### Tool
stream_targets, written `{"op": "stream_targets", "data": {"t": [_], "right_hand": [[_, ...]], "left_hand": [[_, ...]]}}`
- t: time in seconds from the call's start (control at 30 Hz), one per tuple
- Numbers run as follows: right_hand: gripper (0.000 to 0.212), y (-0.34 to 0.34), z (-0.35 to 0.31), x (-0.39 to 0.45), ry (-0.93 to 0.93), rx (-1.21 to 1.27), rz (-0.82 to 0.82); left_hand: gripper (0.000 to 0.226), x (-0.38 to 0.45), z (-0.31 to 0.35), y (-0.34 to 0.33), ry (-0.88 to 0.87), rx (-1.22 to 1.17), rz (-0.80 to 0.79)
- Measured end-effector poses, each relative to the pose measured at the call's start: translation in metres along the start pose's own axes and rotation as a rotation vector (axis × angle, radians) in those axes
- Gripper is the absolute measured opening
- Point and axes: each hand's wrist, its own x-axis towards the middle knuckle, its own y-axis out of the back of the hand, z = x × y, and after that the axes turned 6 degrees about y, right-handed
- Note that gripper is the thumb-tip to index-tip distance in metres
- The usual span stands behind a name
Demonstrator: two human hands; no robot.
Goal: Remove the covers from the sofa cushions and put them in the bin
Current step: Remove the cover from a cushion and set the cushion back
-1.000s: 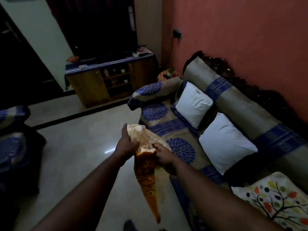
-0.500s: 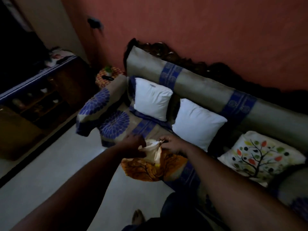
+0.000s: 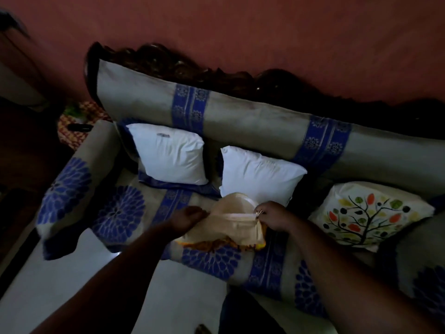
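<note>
Closest to me, the person's two bare forearms are reaching out over the front edge of the sofa seat [image 3: 212, 263], which is draped in a grey cloth printed with big blue flowers. The left hand [image 3: 186, 219] is gripping the left end of a removed cushion cover [image 3: 231, 227], its fingers curled into the pale fabric. The right hand [image 3: 273, 216] is pinching the cover's right end, just at the top of the seam, between thumb and fingertips. Between the hands the cover is lying on the seat, stretched flat with its cream lining facing up and an orange patterned edge showing along the near side.

Just behind the cover, two bare white cushions are leaning against the backrest: the nearer white cushion [image 3: 260, 177] is almost touching the cover's far edge, and the far white cushion [image 3: 172, 155] is sitting to its left, nearer the armrest. Off to the right, a tree-print cushion [image 3: 368, 213] is lying on the seat with its cover on.

Further back, the long backrest [image 3: 252, 121] is running across in grey with blue bands, topped by dark carved wood. Beyond it the terracotta wall [image 3: 265, 32] is filling the view. The room is dim.
</note>
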Motion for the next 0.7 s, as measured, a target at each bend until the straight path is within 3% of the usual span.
{"op": "stream_targets", "data": {"t": [0.07,0.1,0.2,0.33,0.4,0.53,0.7], "right_hand": [[0.016,0.005,0.02,0.029,-0.009,-0.103,-0.146],[0.015,0.007,0.027,0.042,-0.031,-0.141,-0.208],[0.023,0.019,0.039,0.083,-0.088,-0.123,-0.197],[0.067,0.035,0.042,0.144,-0.103,-0.343,0.181],[0.094,0.042,0.043,0.171,-0.193,-0.396,0.27],[0.139,0.041,0.06,0.206,-0.34,-0.355,0.176],[0.145,0.025,0.067,0.215,-0.385,-0.531,0.186]], "left_hand": [[0.034,0.033,0.011,-0.001,0.011,0.002,0.05],[0.029,0.05,0.015,-0.003,0.007,0.03,0.052],[0.029,0.096,0.019,-0.009,0.112,0.119,0.059],[0.035,0.137,0.02,-0.015,0.225,0.211,0.031],[0.029,0.15,0.022,-0.017,0.229,0.236,0.022],[0.036,0.168,0.017,-0.018,0.264,0.263,0.021],[0.064,0.179,0.002,-0.02,0.347,0.276,0.031]]}}
